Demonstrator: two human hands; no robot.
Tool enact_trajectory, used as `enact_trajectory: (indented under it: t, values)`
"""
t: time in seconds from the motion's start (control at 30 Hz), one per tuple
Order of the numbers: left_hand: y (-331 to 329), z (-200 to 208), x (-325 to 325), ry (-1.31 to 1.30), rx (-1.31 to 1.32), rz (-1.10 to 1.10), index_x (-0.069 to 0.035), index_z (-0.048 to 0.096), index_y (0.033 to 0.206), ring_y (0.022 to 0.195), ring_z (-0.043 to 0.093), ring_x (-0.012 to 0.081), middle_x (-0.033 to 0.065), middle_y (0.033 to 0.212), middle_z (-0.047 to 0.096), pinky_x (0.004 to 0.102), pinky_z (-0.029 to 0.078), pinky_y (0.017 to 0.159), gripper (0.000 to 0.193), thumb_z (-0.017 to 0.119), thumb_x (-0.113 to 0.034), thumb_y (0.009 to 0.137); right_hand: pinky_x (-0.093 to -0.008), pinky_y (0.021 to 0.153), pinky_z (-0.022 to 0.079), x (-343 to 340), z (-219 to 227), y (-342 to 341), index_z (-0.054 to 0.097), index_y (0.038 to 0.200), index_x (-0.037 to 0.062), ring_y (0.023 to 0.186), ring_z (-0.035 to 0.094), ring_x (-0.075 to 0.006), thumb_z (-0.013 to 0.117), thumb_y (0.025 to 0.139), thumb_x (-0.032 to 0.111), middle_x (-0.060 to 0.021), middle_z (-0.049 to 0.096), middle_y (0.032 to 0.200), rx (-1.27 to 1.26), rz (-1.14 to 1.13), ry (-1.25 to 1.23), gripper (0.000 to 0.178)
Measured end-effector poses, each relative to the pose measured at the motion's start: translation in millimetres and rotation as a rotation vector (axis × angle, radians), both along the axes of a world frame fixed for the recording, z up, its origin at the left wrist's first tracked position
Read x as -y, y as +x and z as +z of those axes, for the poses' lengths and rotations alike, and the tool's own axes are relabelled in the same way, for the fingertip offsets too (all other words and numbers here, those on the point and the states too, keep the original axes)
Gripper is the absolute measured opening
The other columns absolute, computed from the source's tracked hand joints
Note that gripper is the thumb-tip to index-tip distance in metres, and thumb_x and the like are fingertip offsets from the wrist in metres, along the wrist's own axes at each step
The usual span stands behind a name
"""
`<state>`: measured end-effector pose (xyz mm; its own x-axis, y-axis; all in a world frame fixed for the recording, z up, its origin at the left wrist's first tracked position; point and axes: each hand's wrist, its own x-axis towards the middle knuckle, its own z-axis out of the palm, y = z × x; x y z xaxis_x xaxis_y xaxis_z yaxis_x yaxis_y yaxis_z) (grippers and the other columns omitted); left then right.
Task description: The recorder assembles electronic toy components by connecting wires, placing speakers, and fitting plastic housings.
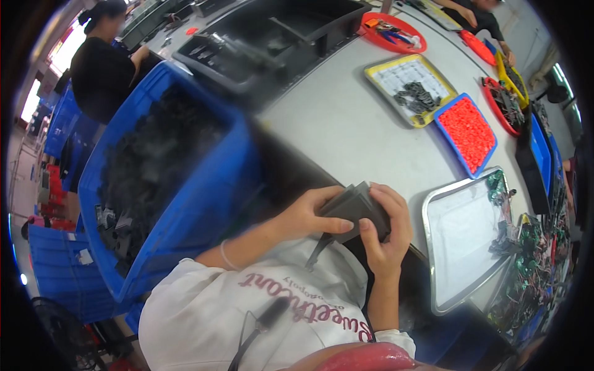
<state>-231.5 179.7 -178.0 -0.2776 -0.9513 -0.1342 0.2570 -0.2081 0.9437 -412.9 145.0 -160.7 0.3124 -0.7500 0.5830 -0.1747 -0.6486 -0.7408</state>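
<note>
A dark grey boxy plastic casing (352, 205), which looks like two or more stacked parts, is held just in front of my body at the table's near edge. My left hand (303, 213) grips its left side, thumb lying across the near face. On the other side my right hand (388, 232) wraps round the casing, its thumb pressed against the near face and its fingers over the top. The underside is hidden by my hands. To the right of my right hand lies a metal-rimmed tray (438, 247) with a white lining and a few small dark and green parts.
A large blue bin (229, 161) of dark parts stands at left. On the white table (322, 114) are a yellow-rimmed tray (380, 77) with grey pieces, a blue tray (444, 127) of red pieces, and a red tool tray (405, 28). Wired green parts (532, 266) crowd the right. Other people work beyond.
</note>
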Motion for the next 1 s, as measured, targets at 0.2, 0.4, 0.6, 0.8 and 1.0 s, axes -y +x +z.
enact_trajectory:
  t: [0.2, 0.4, 0.6, 0.8, 1.0]
  values:
    - [0.9, -2.9, -1.4, -0.012, -0.059, -0.009, 0.004, 0.054, 0.12, 0.094, 0.057, 0.0129, 0.0073, 0.103, 0.061, 0.0275, 0.047, 0.081, 0.054, 0.077, -0.022, 0.079, -0.0367, 0.087, 0.051, -2.3, -1.5, -0.1, 0.061, 0.113, -0.0014, 0.103, 0.061, -0.0311, 0.068, 0.071, -0.001, -0.0188, 0.061, 0.116, 0.005, 0.029, 0.012, 0.042]
    - [9.8, 10.8, 2.9, 0.01, 0.106, -0.071, 0.004, 0.051, 0.123, 0.097, 0.055, 0.0124, 0.0072, 0.106, 0.06, 0.0266, 0.045, 0.083, 0.057, 0.075, -0.027, 0.081, -0.0352, 0.091, 0.047, 1.6, -2.3, 0.6, 0.06, 0.112, -0.0012, 0.108, 0.058, -0.0279, 0.067, 0.073, -0.002, -0.0185, 0.059, 0.118, 0.125, 0.082, 0.203, 0.039]
    - [43.7, 51.3, 6.9, -0.205, 0.318, -0.27, 0.005, 0.042, 0.135, 0.117, 0.05, 0.0198, 0.0143, 0.126, 0.053, 0.032, 0.039, 0.099, 0.051, 0.05, -0.029, 0.099, -0.0324, 0.098, 0.041, 10.3, -8.9, 1.0, 0.058, 0.116, -0.006, 0.11, 0.057, -0.0238, 0.059, 0.088, 0.01, -0.0166, 0.059, 0.119, 0.406, 0.186, 0.401, 0.033]
    - [47.8, 95.3, 31.8, -0.947, 0.838, -0.259, -0.012, 0.038, 0.144, 0.141, 0.026, 0.0347, 0.0143, 0.15, 0.035, 0.051, 0.021, 0.114, 0.076, 0.063, 0.002, 0.073, -0.0394, 0.091, 0.05, 40.1, -10.7, 7.9, 0.052, 0.125, 0.0006, 0.11, 0.059, -0.0244, 0.055, 0.096, 0.026, -0.0124, 0.06, 0.12, 1.026, 0.344, 1.016, 0.039]
    - [13.0, 119.8, 91.9, -1.019, 0.824, -0.398, -0.015, 0.05, 0.133, 0.115, 0.054, 0.0277, 0.0049, 0.127, 0.056, 0.0449, 0.038, 0.103, 0.076, 0.073, 0.0, 0.062, -0.0411, 0.09, 0.05, 43.5, -4.7, 25.7, 0.053, 0.127, 0.0099, 0.111, 0.057, -0.0233, 0.056, 0.095, 0.028, -0.0082, 0.057, 0.125, 1.073, 0.469, 1.006, 0.037]
